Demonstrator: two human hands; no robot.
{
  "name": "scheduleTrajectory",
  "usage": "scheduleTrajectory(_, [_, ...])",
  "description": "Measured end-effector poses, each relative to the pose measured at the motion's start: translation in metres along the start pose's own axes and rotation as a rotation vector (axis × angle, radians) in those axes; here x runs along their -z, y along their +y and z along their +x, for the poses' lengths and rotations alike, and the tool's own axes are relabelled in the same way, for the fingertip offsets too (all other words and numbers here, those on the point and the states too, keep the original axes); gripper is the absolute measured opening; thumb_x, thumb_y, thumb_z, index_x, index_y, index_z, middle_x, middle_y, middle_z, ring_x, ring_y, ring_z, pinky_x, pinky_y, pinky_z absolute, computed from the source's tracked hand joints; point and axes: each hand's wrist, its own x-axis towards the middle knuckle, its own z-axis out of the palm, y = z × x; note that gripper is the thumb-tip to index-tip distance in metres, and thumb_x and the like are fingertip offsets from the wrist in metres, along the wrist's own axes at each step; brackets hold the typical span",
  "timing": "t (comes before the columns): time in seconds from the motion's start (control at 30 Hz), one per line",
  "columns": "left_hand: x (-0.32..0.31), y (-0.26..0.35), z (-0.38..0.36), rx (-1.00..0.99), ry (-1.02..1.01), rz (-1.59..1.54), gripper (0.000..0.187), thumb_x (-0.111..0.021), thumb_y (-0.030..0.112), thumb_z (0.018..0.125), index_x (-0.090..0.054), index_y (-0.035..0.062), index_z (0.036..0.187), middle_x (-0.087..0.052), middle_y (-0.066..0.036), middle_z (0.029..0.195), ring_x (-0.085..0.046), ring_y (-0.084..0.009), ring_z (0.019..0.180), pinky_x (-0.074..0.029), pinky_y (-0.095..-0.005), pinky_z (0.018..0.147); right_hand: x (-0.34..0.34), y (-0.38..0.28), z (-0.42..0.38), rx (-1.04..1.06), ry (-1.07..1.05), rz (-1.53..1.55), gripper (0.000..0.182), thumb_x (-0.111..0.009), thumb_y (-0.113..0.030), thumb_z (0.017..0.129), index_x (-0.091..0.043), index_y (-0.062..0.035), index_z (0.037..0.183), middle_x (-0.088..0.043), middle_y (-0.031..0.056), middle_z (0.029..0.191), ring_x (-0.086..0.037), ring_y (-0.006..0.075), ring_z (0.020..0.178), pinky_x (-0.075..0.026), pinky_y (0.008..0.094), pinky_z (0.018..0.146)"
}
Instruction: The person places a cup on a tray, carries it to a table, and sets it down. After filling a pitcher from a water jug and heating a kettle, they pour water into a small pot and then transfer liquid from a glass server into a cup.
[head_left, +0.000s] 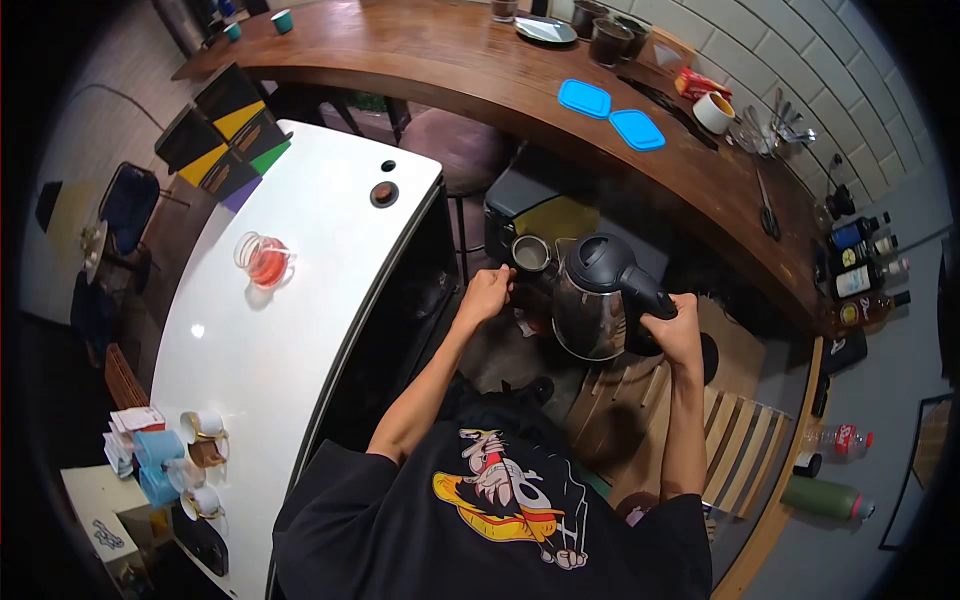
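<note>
Rounded steel kettle [590,305], black handle

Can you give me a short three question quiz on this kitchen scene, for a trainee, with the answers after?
1. True or false: the right hand grips the handle of the kettle.
2. What does the left hand hold? A) a blue lid B) a small metal cup C) a bottle
3. Fill in: the glass cup of reddish drink stands on the ______ counter.

Key
1. True: the fingers wrap the black handle, and the spout points toward the small metal cup.
2. B: the two blue lids lie on the wooden counter, the bottles at its far end.
3. White.
</note>
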Motion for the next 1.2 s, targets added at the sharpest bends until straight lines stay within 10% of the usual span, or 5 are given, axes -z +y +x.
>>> scheduleTrajectory(0.63, [0.007, -0.013, -0.004, 0.076, 0.075, -0.032, 0.045, -0.040, 0.034, 0.095, -0.065, -0.0028, 0.088, -0.059, -0.008, 0.061, -0.060, -0.0181, 0.058, -0.045, -0.0333, 0.059, -0.031, -0.007, 0.054, -0.074, -0.158, -0.185, 0.012, -0.063, -0.006, 0.056, -0.057, 0.0037, 0.059, -0.049, -0.0001, 0.053, -0.046, 0.0073, 0.048, -0.037, 0.0252, 0.045])
scheduleTrajectory(1.2, [-0.001, -0.025, 0.008, 0.088, 0.092, -0.095, 0.048, -0.040, 0.035, 0.095, -0.058, 0.0013, 0.066, -0.055, -0.007, 0.053, -0.056, -0.0167, 0.052, -0.042, -0.0327, 0.055, -0.023, -0.011, 0.065, -0.149, -0.187, -0.297, 0.021, -0.065, -0.010, 0.053, -0.057, 0.0063, 0.064, -0.053, 0.0058, 0.060, -0.052, 0.0112, 0.055, -0.042, 0.0269, 0.050])
